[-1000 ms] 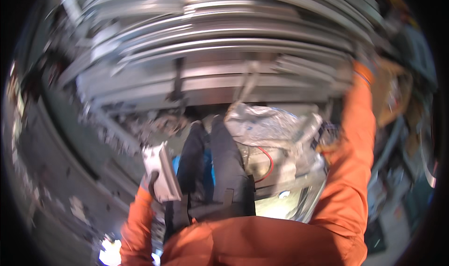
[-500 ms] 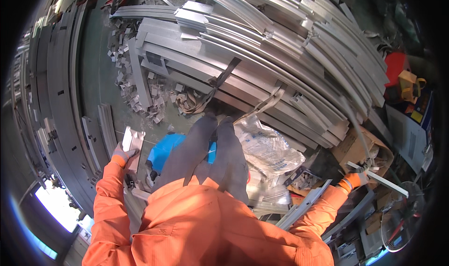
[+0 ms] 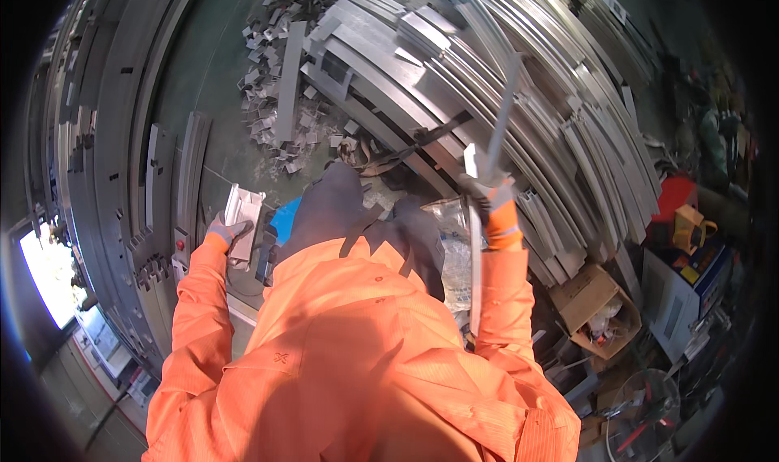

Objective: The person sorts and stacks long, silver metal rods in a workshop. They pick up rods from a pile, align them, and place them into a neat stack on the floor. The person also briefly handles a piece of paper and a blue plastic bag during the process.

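Note:
My left hand (image 3: 231,230), in a grey and orange glove, is closed around the side of a short, pale metal profile (image 3: 243,208). This piece stands beside my left leg, close to a blue object (image 3: 284,221). In front of my right leg, my gloved right hand (image 3: 492,196) is closed on a narrow, light metal strip (image 3: 475,267), which runs back along my forearm. A blurred grey bar (image 3: 504,117) also rises from that hand. Whether it is a separate piece cannot be made out. Part of the right fingers is hidden.
Long metal profiles (image 3: 560,161) are stacked ahead and to the right. Small metal offcuts (image 3: 272,97) lie scattered on the floor. More long profiles (image 3: 105,178) line the left. At the right are an open cardboard box (image 3: 580,304) and a yellow item (image 3: 690,228).
My right hand has swung inward from the far right to in front of my right leg, bringing the metal strip, now turned lengthwise. My left hand keeps hold of the profile. The view has turned right.

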Demonstrator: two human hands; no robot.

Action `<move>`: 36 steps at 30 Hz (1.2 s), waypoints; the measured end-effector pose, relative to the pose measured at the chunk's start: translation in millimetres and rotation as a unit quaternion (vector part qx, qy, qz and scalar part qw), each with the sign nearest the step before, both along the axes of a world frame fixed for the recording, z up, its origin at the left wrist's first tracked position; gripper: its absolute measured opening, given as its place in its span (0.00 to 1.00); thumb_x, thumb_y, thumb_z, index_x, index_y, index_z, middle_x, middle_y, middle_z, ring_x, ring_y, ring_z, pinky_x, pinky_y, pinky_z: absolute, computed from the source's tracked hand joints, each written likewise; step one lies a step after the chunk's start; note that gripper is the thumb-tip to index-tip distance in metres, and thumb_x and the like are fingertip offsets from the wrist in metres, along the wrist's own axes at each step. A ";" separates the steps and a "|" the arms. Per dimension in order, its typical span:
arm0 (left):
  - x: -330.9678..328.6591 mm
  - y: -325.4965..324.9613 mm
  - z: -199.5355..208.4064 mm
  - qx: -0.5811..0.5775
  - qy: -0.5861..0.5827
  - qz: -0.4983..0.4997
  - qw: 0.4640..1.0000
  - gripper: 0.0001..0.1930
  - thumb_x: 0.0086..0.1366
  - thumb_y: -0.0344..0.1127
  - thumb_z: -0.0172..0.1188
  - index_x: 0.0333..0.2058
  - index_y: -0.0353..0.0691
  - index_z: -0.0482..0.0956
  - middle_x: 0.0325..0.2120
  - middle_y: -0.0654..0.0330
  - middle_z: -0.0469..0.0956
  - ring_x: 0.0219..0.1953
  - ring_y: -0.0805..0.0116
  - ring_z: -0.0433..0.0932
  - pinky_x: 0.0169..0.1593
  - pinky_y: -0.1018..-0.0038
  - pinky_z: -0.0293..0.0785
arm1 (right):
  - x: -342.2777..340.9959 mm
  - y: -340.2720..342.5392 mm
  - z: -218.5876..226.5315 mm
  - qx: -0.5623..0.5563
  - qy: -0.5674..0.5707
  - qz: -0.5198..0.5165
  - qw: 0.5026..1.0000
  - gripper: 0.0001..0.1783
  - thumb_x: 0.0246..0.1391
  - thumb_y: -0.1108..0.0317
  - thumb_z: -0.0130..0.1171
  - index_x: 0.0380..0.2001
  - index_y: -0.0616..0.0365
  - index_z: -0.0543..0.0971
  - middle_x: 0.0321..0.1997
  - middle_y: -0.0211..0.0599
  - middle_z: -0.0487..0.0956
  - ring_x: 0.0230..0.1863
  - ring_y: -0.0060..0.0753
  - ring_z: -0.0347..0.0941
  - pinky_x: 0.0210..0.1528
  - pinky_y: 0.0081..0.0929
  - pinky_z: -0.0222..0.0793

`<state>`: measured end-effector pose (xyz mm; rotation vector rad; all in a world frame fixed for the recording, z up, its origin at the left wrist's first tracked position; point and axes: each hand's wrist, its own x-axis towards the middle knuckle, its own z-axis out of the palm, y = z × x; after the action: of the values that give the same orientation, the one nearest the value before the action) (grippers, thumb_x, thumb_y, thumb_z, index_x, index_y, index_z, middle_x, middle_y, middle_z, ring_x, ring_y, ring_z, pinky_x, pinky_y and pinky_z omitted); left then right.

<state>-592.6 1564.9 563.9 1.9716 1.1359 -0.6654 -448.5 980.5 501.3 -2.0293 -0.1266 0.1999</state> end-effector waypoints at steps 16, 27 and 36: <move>-66.1 296.7 -80.6 -0.073 0.009 0.161 0.984 0.46 0.41 0.48 0.81 0.57 0.32 0.70 0.47 0.53 0.79 0.47 0.63 0.77 0.50 0.67 0.74 | 8.7 216.6 1.7 0.023 0.416 -0.108 0.903 0.14 0.59 0.58 0.61 0.34 0.59 0.77 0.20 0.29 0.75 0.21 0.24 0.70 0.22 0.24 0.63; -98.8 415.6 -100.0 -0.112 -0.088 0.366 0.920 0.42 0.44 0.40 0.80 0.56 0.31 0.69 0.46 0.55 0.79 0.45 0.64 0.77 0.51 0.69 0.73 | 236.6 375.5 -12.1 0.104 0.332 -0.084 0.934 0.16 0.53 0.72 0.64 0.45 0.64 0.77 0.31 0.43 0.82 0.26 0.40 0.79 0.28 0.36 0.77; 7.2 519.4 -55.1 0.013 0.092 0.225 0.970 0.54 0.39 0.56 0.79 0.59 0.25 0.67 0.51 0.47 0.77 0.52 0.55 0.76 0.53 0.66 0.74 | 360.3 569.4 -30.8 0.111 0.322 -0.100 0.935 0.10 0.51 0.74 0.66 0.37 0.64 0.77 0.26 0.40 0.80 0.21 0.33 0.76 0.23 0.28 0.72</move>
<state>-585.4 2084.3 508.8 1.6109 1.6446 -0.5982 -88.3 1549.9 470.5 -1.6456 0.4491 0.6769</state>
